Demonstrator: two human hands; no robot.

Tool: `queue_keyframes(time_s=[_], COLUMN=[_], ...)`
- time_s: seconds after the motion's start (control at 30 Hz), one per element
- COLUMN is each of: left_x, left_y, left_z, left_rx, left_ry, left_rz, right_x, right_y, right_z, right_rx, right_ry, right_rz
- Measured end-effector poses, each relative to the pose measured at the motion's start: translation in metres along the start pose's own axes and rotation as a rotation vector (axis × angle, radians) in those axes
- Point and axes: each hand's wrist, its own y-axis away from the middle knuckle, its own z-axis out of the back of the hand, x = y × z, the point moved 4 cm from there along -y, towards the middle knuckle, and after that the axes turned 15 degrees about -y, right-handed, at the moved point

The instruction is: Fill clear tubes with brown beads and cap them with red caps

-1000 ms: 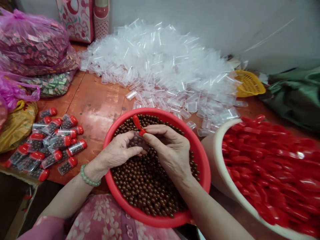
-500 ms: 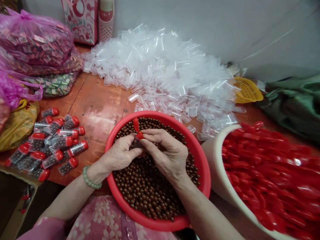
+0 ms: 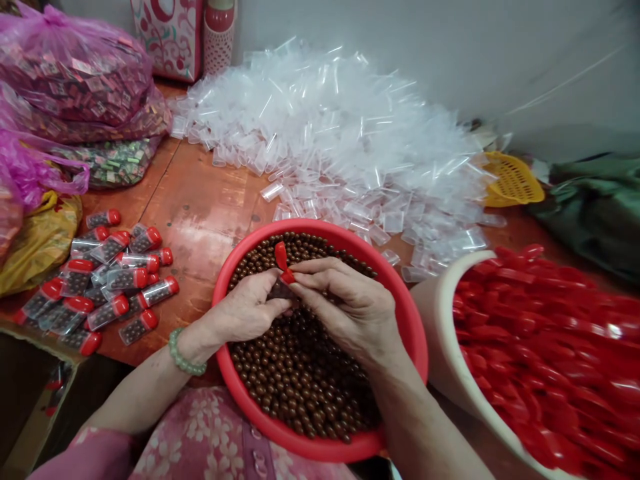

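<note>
My left hand (image 3: 247,305), with a green bead bracelet (image 3: 181,353) at its wrist, is closed around a small clear plastic tube (image 3: 281,291) with dark contents. My right hand (image 3: 353,307) pinches the red flip cap (image 3: 287,275) at the tube's mouth between thumb and fingers. The cap's lid stands up, open. Both hands are above a red basin (image 3: 419,360) full of shiny brown balls (image 3: 290,393). My fingers hide part of the tube, so whether the cap is fully seated cannot be made out.
Behind the basin lies a heap of clear empty tubes (image 3: 320,133). Filled, red-capped tubes (image 3: 133,277) lie at left by an open box (image 3: 65,387). A cream tub (image 3: 445,320) of red caps (image 3: 540,347) stands at right, a yellow basket (image 3: 515,180) behind it. Purple bags (image 3: 85,80) fill the back left.
My right hand has turned a little and shifted right at the cap. The raised lid now shows more broadly. The whole view has shifted slightly.
</note>
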Motion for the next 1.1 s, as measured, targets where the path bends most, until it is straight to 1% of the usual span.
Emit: queue_keyframes(time_s=[0.13, 0.23, 0.33, 0.43, 0.53, 0.63, 0.7, 0.77, 0.83, 0.9, 0.97, 1.0, 1.1], left_x=[-0.003, -0.005, -0.005, -0.002, 0.000, -0.001, -0.001, 0.000, 0.002, 0.003, 0.001, -0.001, -0.004], left_y=[0.003, 0.005, 0.004, 0.003, 0.003, 0.003, 0.003, 0.002, 0.002, 0.002, 0.001, 0.000, -0.002], left_z=[0.000, 0.000, 0.000, 0.000, -0.001, -0.002, -0.001, 0.001, 0.002, 0.001, -0.001, -0.001, -0.002], left_rx=[-0.040, -0.038, -0.009, -0.002, 0.014, 0.039, 0.035, 0.008, -0.001, 0.008, 0.023, 0.026, 0.040], left_ry=[-0.173, -0.269, -0.244, -0.198, -0.170, -0.122, -0.078, 0.006, 0.171, 0.377, 0.537, 0.580, 0.610], left_rz=[-0.042, -0.075, -0.091, -0.084, -0.093, -0.111, -0.083, -0.011, 0.084, 0.136, 0.134, 0.122, 0.090], right_x=[0.003, -0.001, -0.004, -0.002, 0.003, 0.005, 0.006, 0.005, 0.002, 0.000, -0.001, -0.001, 0.000], right_y=[0.001, 0.003, 0.005, 0.006, 0.006, 0.007, 0.008, 0.010, 0.013, 0.017, 0.019, 0.019, 0.018], right_z=[0.001, 0.005, 0.006, 0.004, 0.001, 0.000, 0.000, -0.002, -0.008, -0.015, -0.020, -0.022, -0.024], right_rx=[0.044, 0.056, 0.047, 0.048, 0.107, 0.170, 0.178, 0.191, 0.224, 0.224, 0.171, 0.136, 0.074], right_ry=[0.049, -0.015, -0.045, 0.020, 0.073, 0.092, 0.110, 0.154, 0.236, 0.346, 0.453, 0.493, 0.520], right_rz=[0.025, -0.031, -0.049, 0.022, 0.100, 0.129, 0.153, 0.169, 0.167, 0.193, 0.249, 0.280, 0.332])
